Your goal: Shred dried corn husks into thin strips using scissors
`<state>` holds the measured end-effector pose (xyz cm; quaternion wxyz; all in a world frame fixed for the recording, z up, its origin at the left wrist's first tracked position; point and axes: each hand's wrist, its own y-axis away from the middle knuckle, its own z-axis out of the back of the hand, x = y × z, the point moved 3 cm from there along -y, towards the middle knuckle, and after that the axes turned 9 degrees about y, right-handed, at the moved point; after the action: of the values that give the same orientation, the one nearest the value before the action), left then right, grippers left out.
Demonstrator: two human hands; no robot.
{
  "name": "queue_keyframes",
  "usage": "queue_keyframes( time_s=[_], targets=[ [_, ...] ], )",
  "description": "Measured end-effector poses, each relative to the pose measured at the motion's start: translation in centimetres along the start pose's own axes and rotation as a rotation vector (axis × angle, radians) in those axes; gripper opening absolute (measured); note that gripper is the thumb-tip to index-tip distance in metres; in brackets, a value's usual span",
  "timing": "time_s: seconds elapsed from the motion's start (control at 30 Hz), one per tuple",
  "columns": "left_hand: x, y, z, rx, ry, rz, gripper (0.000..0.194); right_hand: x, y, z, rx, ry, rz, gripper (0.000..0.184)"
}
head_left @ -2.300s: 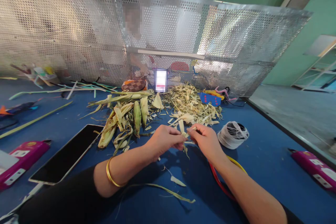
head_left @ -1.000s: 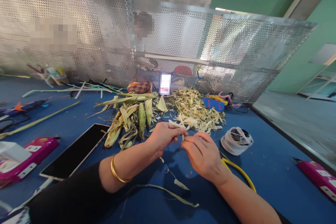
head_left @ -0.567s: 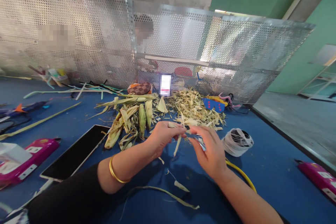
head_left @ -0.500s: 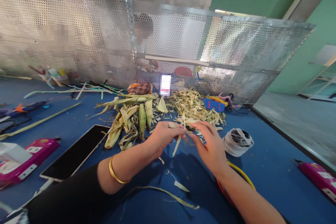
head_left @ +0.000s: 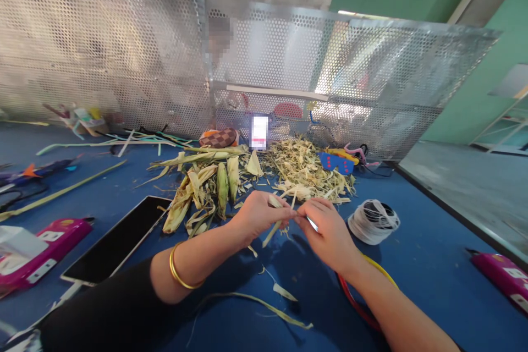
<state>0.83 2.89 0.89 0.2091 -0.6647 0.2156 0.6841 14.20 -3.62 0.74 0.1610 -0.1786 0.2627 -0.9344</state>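
Observation:
My left hand (head_left: 262, 214), with a gold bangle on the wrist, pinches pale corn husk strips (head_left: 270, 235) between thumb and fingers. Some strip ends hang below it and one sticks up. My right hand (head_left: 324, 231) meets it fingertip to fingertip, its thumb and forefinger closed at the end of the husk; the exact grip is partly hidden. A bright white patch shows between the right fingers, and I cannot make out what it is. Just beyond both hands lie a heap of shredded husk (head_left: 307, 168) and several larger husk leaves (head_left: 223, 190).
White string spool (head_left: 373, 223) stands right of my right hand. A phone (head_left: 117, 242) and a magenta power strip (head_left: 49, 247) lie left, another magenta strip (head_left: 501, 280) right. A perforated metal screen (head_left: 264, 55) borders the back; a person shows dimly behind it.
My right hand's fingers have drawn together from a looser, more spread pose and closed against the left fingertips. The husk strips have tilted slightly. My left hand stays nearly in place.

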Motion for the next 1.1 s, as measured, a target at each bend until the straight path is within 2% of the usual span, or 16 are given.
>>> queue_keyframes(
  time_s=[0.17, 0.27, 0.37, 0.47, 0.57, 0.7, 0.8, 0.97, 1.1],
  targets=[
    [-0.3, -0.2, 0.0, 0.059, 0.064, 0.062, 0.016, -0.7, -0.1, 0.4, 0.164, -0.253, -0.222, 0.022],
    [-0.2, -0.3, 0.1, 0.040, 0.131, 0.124, 0.010, -1.0, -0.1, 0.2, 0.236, -0.478, -0.365, 0.028],
    [0.0, -0.2, 0.0, 0.062, 0.176, 0.187, 0.015, -1.4, 0.0, -0.2, 0.176, -0.700, -0.531, 0.033],
    [0.2, -0.1, -0.2, 0.137, 0.166, 0.237, 0.020, -1.5, 0.1, -0.8, 0.091, -0.829, -0.605, 0.031],
    [0.5, -0.1, -0.3, 0.169, 0.178, 0.265, 0.028, -1.7, 0.3, -1.3, 0.019, -0.846, -0.660, 0.030],
    [1.4, -0.1, -0.4, 0.096, 0.344, 0.377, 0.041, -1.6, 0.5, -1.7, -0.086, -0.867, -0.709, 0.030],
    [2.0, 0.2, -0.8, 0.092, 0.402, 0.430, 0.042, -1.4, 0.6, -1.8, -0.150, -0.865, -0.721, 0.030],
    [2.1, 0.3, -1.2, 0.067, 0.248, 0.332, 0.030, -1.5, 0.5, -1.7, -0.101, -0.761, -0.666, 0.028],
    [1.5, 0.4, -1.2, 0.080, 0.036, 0.223, 0.023, -2.0, 0.4, -0.5, -0.188, -0.549, -0.617, 0.023]
  ],
)
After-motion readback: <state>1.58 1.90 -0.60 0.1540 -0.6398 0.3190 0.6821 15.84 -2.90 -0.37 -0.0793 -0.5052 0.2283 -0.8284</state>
